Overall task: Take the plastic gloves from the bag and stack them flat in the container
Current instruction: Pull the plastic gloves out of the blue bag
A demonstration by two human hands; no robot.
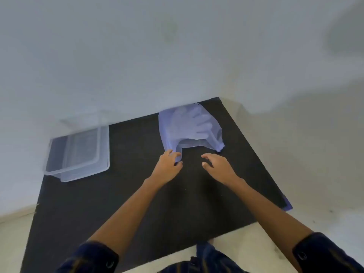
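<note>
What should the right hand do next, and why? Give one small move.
Probably move the right hand forward into the bag's mouth. The left hand already pinches the bag's near handle, the right hand hovers open just short of the opening, the gloves show through the plastic, and the container looks empty.

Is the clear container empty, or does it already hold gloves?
Empty: the dark table shows through the clear container; the gloves lie inside the bag.
</note>
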